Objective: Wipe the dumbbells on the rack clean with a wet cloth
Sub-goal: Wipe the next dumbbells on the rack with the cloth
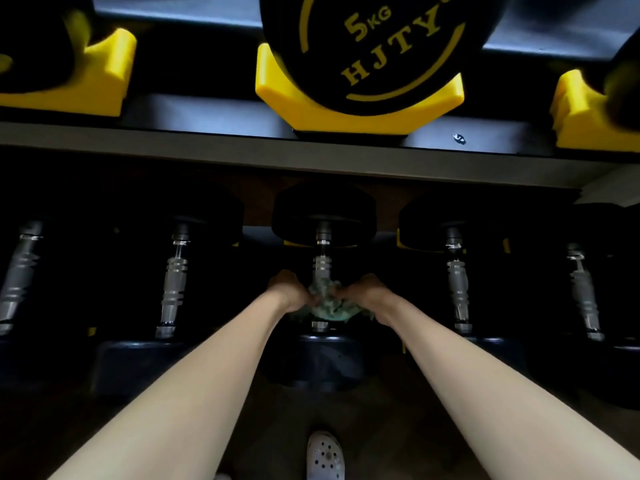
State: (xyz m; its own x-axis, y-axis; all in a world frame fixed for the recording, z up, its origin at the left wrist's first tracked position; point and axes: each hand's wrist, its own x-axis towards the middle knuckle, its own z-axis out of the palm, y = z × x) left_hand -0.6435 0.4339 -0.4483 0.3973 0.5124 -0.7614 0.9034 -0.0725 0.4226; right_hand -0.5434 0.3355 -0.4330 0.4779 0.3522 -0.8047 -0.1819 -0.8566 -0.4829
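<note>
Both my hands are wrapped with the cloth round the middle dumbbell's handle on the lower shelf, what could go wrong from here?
1. The left hand and right hand grip the cloth between the two heads of the middle dumbbell; if it rolls, fingers may get pinched.
2. The upper shelf rail hangs over them; rising quickly could mean a knock.
3. The shoe is close to its near head, should the dumbbell slip out.

Bare forearms (180, 393), white perforated clog (325, 453)

Five lower dumbbells (175, 282), three yellow cradles (360, 112), one cloth (327, 306)
</note>
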